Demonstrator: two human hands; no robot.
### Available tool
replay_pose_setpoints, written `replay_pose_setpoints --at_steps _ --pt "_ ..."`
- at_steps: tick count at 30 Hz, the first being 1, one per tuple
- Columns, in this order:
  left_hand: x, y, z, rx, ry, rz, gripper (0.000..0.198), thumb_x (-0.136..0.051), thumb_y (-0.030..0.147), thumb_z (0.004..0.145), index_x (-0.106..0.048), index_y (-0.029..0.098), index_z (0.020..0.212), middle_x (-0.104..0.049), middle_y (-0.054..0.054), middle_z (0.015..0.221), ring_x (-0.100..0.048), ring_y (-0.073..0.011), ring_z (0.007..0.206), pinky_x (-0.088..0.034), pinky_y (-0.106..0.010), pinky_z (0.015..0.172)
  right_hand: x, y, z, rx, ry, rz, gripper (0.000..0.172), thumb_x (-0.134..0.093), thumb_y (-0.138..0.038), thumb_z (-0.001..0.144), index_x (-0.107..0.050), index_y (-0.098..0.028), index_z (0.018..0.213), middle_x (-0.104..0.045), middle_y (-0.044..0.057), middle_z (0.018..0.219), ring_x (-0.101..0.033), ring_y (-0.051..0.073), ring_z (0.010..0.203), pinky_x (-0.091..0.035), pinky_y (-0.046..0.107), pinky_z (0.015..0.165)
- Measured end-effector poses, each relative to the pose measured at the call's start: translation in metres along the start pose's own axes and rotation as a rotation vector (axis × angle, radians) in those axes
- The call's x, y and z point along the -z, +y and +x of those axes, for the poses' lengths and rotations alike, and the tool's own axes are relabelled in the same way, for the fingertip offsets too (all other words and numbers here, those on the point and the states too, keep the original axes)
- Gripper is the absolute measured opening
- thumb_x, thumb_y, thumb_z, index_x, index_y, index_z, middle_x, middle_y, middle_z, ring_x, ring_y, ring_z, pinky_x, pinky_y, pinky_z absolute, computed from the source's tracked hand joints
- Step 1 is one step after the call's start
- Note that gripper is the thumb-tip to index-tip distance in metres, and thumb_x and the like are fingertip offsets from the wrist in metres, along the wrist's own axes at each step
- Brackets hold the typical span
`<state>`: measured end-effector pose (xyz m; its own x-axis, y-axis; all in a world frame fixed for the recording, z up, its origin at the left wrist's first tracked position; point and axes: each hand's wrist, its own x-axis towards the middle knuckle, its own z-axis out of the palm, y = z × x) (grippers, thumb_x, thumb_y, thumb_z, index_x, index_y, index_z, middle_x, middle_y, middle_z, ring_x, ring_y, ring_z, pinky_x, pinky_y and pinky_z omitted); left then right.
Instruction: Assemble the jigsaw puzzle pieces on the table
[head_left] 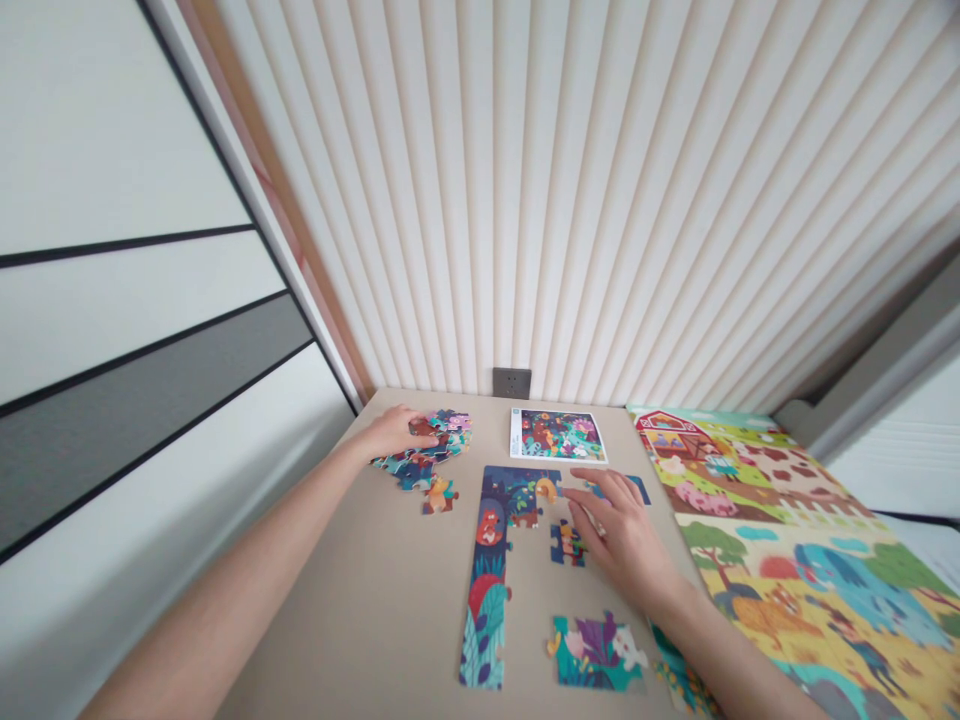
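Note:
My left hand reaches over a pile of loose puzzle pieces at the back left, fingers curled onto the pieces; whether one is gripped I cannot make out. My right hand rests with spread fingers by the top edge of a partly joined puzzle, beside an orange-marked piece. Below its fingers lies a small joined group. Nearer to me is another joined section with a white animal. A loose piece with a yellow figure lies at the pile's front.
A picture card lies at the back of the beige table. Finished-looking farm and animal puzzles cover the right side. More pieces show under my right forearm. A ribbed white wall with a black socket stands behind.

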<state>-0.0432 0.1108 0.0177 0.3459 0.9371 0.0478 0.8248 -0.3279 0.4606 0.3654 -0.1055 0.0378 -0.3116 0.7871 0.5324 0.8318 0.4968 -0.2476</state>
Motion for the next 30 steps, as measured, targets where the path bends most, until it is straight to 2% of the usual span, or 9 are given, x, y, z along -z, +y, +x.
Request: replay_pose_setpoints --at_steps 3,11,19,30 --pt "0.000 0.005 -0.001 0.039 -0.011 -0.009 0.057 -0.080 0.067 0.058 -0.077 0.021 0.091 -0.074 -0.008 0.089 -0.066 -0.0326 0.091 -0.047 -0.032 0.075 -0.001 0.003 0.000 -0.024 0.005 0.003 0.024 -0.054 -0.023 0.101 -0.071 -0.028 0.117 -0.063 0.009 0.133 -0.058 0.028 0.124 -0.046 0.052 0.106" --pt "-0.003 0.008 0.001 0.065 -0.079 -0.118 0.046 -0.078 0.061 0.061 -0.074 0.020 0.083 -0.072 -0.002 0.075 -0.066 -0.0260 0.073 -0.044 -0.030 0.064 -0.003 0.002 -0.001 -0.001 0.008 -0.010 0.024 -0.053 -0.022 0.101 -0.071 -0.028 0.116 -0.064 0.009 0.131 -0.058 0.028 0.124 -0.043 0.053 0.108" --pt "-0.004 -0.004 -0.004 0.103 0.016 -0.178 0.060 -0.078 0.058 0.062 -0.065 0.019 0.105 -0.073 -0.004 0.090 -0.067 -0.0270 0.087 -0.047 -0.031 0.071 -0.001 -0.001 0.001 0.026 0.036 -0.023 0.023 -0.053 -0.021 0.100 -0.073 -0.028 0.112 -0.067 0.010 0.128 -0.061 0.028 0.120 -0.045 0.053 0.107" --pt "-0.004 -0.008 -0.009 0.123 0.086 -0.250 0.068 -0.080 0.055 0.061 -0.055 0.020 0.114 -0.066 0.002 0.082 -0.065 -0.0232 0.079 -0.045 -0.029 0.067 -0.001 -0.001 0.000 0.017 0.005 -0.013 0.023 -0.053 -0.020 0.100 -0.072 -0.027 0.112 -0.066 0.010 0.128 -0.059 0.028 0.123 -0.042 0.053 0.108"
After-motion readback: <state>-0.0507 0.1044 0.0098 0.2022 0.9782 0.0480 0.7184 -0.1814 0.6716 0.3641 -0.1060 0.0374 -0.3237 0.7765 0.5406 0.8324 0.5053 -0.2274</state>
